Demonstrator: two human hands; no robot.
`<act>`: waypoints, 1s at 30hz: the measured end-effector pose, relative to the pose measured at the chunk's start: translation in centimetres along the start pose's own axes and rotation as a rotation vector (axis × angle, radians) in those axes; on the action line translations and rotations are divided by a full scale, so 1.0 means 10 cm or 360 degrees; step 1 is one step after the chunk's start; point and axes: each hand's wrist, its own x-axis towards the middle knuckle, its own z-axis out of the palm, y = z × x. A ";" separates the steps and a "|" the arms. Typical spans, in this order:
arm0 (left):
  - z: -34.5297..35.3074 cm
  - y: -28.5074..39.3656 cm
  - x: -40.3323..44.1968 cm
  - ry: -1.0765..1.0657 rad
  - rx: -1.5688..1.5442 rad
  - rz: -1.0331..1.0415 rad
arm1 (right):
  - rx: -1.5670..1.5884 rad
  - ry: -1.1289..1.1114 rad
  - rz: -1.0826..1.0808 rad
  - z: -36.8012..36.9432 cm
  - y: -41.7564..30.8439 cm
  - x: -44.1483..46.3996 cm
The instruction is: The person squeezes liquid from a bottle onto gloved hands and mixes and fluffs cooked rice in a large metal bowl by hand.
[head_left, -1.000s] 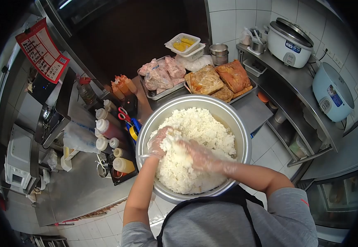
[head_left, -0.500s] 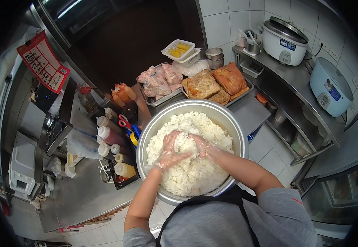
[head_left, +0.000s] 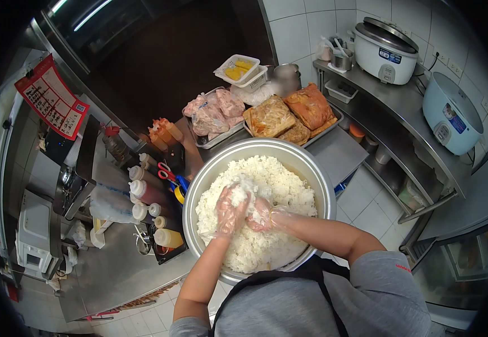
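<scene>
A wide silver metal pot [head_left: 327, 203] stands close in front of my body, with a large mound of white rice [head_left: 277, 175] inside. Both hands wear clear plastic gloves and are over the middle of the rice. My left hand [head_left: 233, 210] is cupped, with its palm turned up and a clump of rice in it. Right beside it, my right hand [head_left: 260, 214] has its fingers curled at the rice, close to the left palm. Whether the right hand holds rice of its own is hard to see.
Behind the pot are trays of bagged raw meat [head_left: 213, 115] and browned slabs [head_left: 270, 117]. Squeeze bottles [head_left: 168, 238] and red scissors [head_left: 166, 172] stand at the left. Rice cookers [head_left: 386, 53] sit on the right shelf.
My hands, spread apart in the rice half a second ago, have come together. The left palm has turned up with rice in it. The view has shifted slightly.
</scene>
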 end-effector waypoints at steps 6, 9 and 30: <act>-0.10 -0.09 0.23 0.0119 0.0542 -0.0043 | -0.0627 0.0215 -0.0469 0.05 0.23 0.07; -0.10 0.08 0.28 0.0060 -0.0059 -0.0202 | -0.1306 0.0169 -0.0856 -0.05 0.15 0.01; -0.28 -0.18 0.47 -0.1050 0.0434 -0.0248 | -0.2879 0.0304 -0.0224 -0.39 -0.62 -0.20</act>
